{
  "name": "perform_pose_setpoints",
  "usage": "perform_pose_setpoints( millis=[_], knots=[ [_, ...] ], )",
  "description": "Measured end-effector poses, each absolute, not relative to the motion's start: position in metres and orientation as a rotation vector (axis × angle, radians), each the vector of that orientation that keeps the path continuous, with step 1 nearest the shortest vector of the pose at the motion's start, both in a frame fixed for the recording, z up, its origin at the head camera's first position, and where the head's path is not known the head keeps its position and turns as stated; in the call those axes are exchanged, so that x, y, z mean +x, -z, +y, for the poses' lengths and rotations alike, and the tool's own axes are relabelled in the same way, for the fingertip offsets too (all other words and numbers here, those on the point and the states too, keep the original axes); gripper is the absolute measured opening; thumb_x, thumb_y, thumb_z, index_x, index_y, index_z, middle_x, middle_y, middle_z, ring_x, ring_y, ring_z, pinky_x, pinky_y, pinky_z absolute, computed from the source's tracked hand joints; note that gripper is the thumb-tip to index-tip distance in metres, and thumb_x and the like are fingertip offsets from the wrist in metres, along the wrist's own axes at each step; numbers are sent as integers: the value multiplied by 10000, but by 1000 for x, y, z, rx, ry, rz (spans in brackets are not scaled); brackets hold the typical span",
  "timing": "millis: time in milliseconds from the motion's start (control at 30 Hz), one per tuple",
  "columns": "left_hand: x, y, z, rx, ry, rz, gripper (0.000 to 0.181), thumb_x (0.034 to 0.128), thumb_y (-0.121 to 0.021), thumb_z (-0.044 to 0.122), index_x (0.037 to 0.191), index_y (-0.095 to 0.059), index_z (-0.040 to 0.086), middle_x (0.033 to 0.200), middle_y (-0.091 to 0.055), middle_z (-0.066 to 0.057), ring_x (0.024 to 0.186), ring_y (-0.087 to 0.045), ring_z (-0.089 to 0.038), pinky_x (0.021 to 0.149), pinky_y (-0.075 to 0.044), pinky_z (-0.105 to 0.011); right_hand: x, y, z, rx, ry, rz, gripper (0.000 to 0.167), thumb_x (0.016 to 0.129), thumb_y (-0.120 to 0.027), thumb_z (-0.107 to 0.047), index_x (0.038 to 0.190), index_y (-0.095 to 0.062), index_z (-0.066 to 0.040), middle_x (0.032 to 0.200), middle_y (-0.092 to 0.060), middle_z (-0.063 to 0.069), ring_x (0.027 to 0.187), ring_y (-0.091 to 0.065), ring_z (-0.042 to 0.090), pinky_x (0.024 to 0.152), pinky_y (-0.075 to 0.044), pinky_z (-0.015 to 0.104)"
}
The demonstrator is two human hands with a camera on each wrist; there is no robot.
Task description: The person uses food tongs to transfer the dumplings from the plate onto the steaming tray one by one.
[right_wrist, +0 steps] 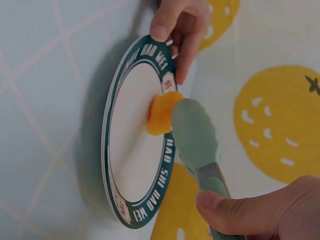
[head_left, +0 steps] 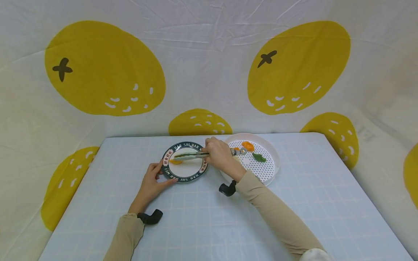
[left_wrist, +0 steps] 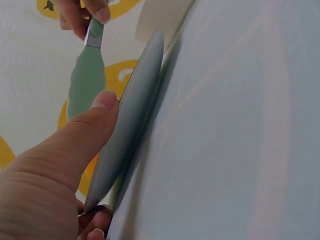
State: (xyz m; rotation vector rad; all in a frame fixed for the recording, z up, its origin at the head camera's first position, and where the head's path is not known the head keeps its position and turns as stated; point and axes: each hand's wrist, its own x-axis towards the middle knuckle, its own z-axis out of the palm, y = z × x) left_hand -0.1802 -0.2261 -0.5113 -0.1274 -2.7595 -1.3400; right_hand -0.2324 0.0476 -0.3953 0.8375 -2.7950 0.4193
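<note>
My left hand (head_left: 152, 185) grips the near-left rim of a round white plate (head_left: 187, 168) with a dark green lettered border; its thumb lies on the rim in the left wrist view. My right hand (head_left: 222, 154) holds green-tipped tongs (right_wrist: 195, 137), reaching over the plate from the right. An orange piece (right_wrist: 162, 115) is at the tongs' tips, over the plate's white middle. Whether the tips still pinch it, I cannot tell. Behind the right hand is a round white tray (head_left: 277, 159) with a perforated base, partly hidden by that hand and forearm.
In the tray lie an orange piece (head_left: 248, 146) and a green leaf-like piece (head_left: 259, 157). A pale checked cloth (head_left: 196, 224) covers the table. A white sheet with yellow fruit prints (head_left: 104, 69) hangs behind. Each wrist wears a black camera mount (head_left: 151, 217).
</note>
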Motion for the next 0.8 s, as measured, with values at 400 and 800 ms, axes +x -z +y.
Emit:
perform_pose_setpoints(
  millis=[400, 800],
  knots=[
    [-180, 510, -225, -113, 1331, -2774, 1067, 743, -834, 518, 1545, -314, 45, 1268, -427, -116, 1008, -430, -244, 829, -391, -389, -220, 380, 64, 807, -449, -2780, 235, 745, -821, -75, 974, -814, -131, 789, -556, -22, 714, -470, 159, 534, -374, 273],
    [-179, 510, -224, -98, 1301, -2790, 1071, 742, -822, 550, 1547, -317, 55, 1271, -430, -113, 1023, -436, -243, 835, -408, -390, -198, 351, 102, 693, -577, -2748, 190, 757, -828, -62, 943, -810, -91, 787, -563, -5, 711, -491, 177, 579, -408, 297]
  ],
)
